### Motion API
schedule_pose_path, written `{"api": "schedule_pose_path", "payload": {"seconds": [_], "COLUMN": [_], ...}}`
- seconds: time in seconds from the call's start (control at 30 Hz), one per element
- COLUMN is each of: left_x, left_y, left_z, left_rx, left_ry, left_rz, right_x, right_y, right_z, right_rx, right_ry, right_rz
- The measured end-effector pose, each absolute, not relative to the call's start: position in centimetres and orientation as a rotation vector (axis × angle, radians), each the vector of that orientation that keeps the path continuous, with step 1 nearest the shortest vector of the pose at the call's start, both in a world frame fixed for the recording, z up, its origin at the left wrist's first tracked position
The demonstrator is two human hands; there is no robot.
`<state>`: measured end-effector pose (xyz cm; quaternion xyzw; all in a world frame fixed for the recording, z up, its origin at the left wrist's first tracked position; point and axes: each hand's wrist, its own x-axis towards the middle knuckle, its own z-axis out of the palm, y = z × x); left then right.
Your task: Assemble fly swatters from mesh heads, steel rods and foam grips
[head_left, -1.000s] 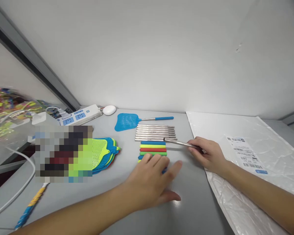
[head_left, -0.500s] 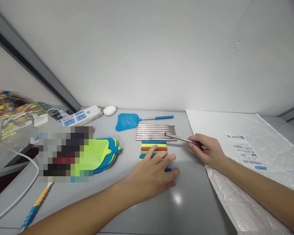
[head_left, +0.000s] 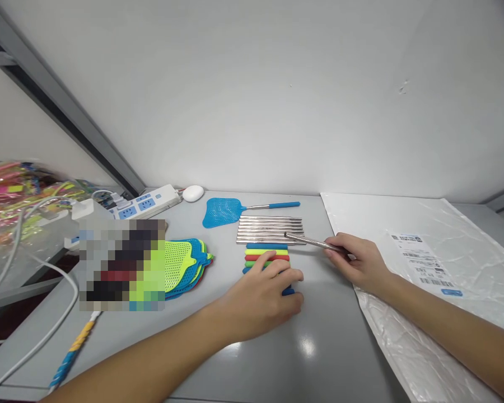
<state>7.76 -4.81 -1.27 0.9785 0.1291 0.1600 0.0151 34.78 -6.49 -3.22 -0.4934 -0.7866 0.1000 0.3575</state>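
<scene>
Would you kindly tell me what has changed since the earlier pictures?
The left hand has drawn its thumb in toward its fingers over the colored handles; whether it grips one is unclear. The tip of the metal rod has shifted slightly up across the row of rods in view. The right hand still holds that rod. The blue swatter, swatter heads and white bag stayed put.

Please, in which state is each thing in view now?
Left hand: over coloured handles, grip unclear
Right hand: closed on metal rod
Coloured handles: lined up, partly covered
Metal rods: side by side
Blue swatter: assembled
Swatter heads: stacked
Power strip: plug inserted
White mailer: wrinkled
</scene>
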Motion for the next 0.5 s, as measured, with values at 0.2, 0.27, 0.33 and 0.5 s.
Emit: {"api": "schedule_pose_path", "payload": {"seconds": [0.2,0.27,0.33,0.5], "left_x": [7.7,7.7,7.7,7.9], "left_y": [-5.0,-5.2,-5.4,-6.0], "left_z": [-1.0,-0.9,-0.6,-0.6], "left_rx": [3.007,2.971,2.929,2.882], "left_ry": [0.434,0.492,0.541,0.557], "left_rz": [0.420,0.404,0.370,0.312], "right_x": [34.6,34.6,34.6,34.6], "right_y": [-6.5,-6.5,-6.5,-6.4], "right_z": [-3.2,-3.2,-3.2,-3.2], "right_rx": [-1.310,-1.321,-1.316,-1.341], "right_ry": [-1.950,-1.905,-1.870,-1.861], "right_rz": [0.289,0.297,0.290,0.294]}}
